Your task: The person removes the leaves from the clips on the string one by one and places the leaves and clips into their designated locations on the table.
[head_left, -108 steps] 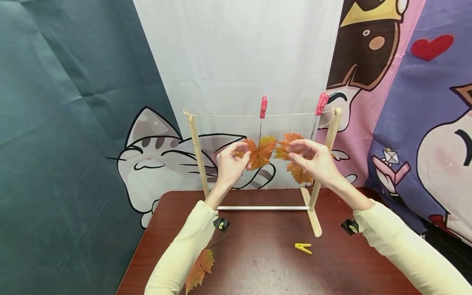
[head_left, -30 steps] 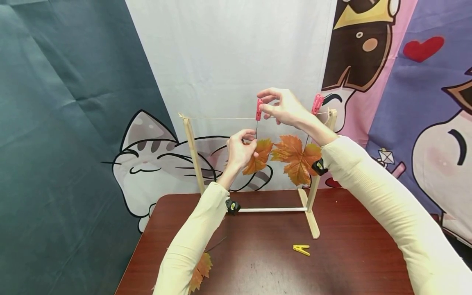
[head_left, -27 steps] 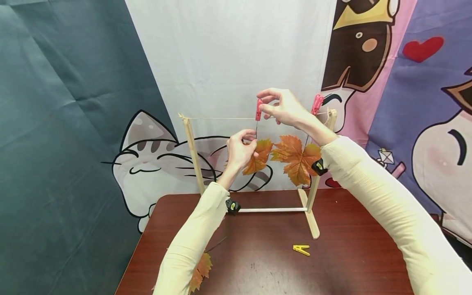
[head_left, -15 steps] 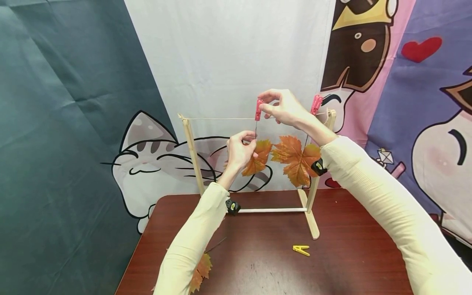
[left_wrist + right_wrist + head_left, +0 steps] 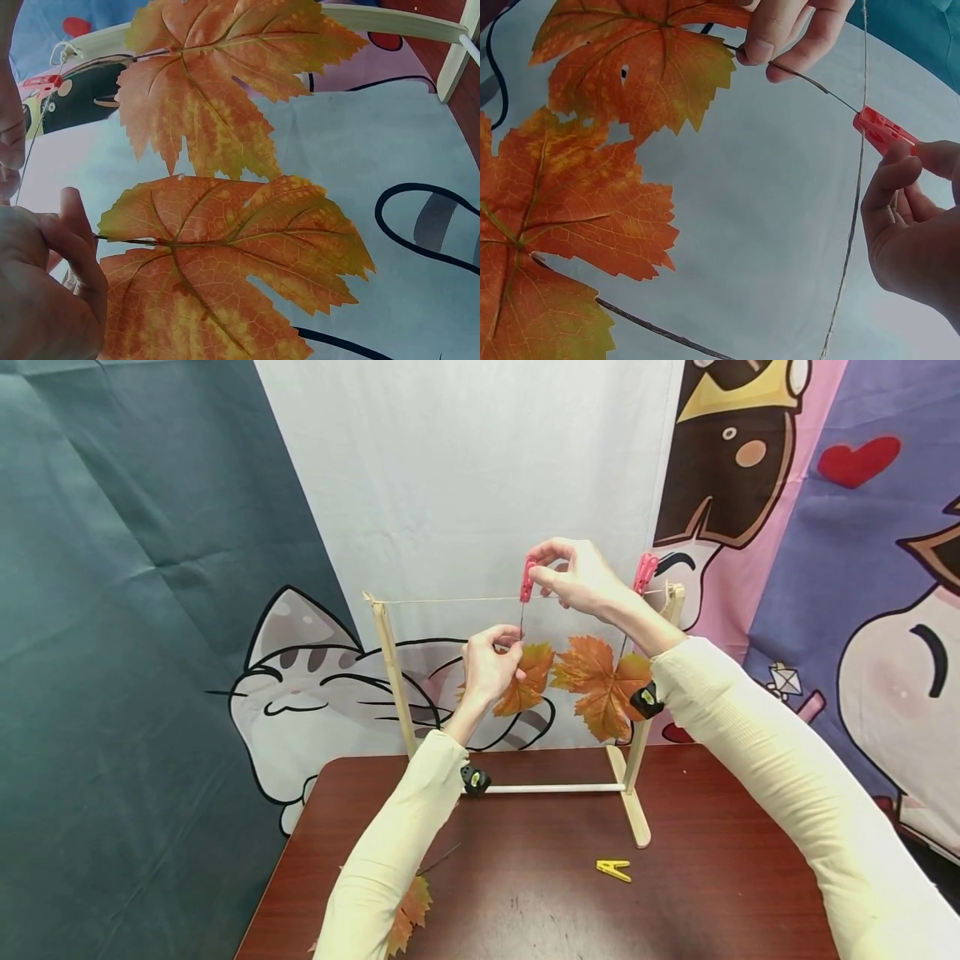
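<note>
My right hand (image 5: 581,578) pinches the upper end of a pink clothespin (image 5: 527,581) on the string (image 5: 442,601). In the right wrist view, the clothespin's other end meets the string and the tip of a thin dark stem (image 5: 804,76). That stem belongs to an orange artificial leaf (image 5: 531,681) hanging below. My left hand (image 5: 489,670) pinches the stem just above the leaf, covering part of it in the head view. To the right, a second orange leaf (image 5: 602,681) hangs from another pink clothespin (image 5: 645,572).
The string runs between two wooden posts (image 5: 393,668) joined low down by a white rod (image 5: 555,788). On the brown table (image 5: 540,893) lie a yellow clothespin (image 5: 613,870) and another leaf (image 5: 411,910), partly behind my left sleeve. A printed cloth backdrop (image 5: 480,477) hangs behind.
Earlier both hands hovered by the leaves. Since then my right hand has risen to the middle pink clothespin and taken hold of it, while my left has taken the stem. Lately the clothespin tilts slightly.
</note>
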Motion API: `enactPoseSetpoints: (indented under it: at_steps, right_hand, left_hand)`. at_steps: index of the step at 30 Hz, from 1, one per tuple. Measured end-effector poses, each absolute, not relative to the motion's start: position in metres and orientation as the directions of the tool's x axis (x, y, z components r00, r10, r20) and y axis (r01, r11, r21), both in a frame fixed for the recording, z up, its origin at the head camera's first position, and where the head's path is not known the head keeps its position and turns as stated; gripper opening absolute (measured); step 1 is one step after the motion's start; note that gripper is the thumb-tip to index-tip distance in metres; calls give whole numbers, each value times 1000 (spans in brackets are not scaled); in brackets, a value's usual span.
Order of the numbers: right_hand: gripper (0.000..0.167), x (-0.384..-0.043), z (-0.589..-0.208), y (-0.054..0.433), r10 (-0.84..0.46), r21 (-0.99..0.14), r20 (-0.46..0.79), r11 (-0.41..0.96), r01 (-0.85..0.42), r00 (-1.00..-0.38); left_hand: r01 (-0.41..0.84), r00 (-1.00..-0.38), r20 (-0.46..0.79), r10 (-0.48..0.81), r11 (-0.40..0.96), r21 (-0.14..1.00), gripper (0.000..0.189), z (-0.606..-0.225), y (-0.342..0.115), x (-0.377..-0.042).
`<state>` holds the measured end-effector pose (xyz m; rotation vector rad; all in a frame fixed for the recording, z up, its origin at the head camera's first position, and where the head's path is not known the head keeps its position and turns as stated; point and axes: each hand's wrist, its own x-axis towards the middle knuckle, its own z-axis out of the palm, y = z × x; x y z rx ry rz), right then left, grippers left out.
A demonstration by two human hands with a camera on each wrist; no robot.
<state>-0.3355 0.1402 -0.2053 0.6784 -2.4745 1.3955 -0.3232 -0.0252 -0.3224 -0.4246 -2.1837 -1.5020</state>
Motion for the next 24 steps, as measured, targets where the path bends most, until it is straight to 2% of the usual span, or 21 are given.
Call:
enactPoseSetpoints:
  at_steps: [24]
  right_hand:
    - [23,-332,-202,137,-230,-735,493,407,-543,-839]
  left_hand:
    - [517,-836,549,-4,335,788,15,-321,-29,-322]
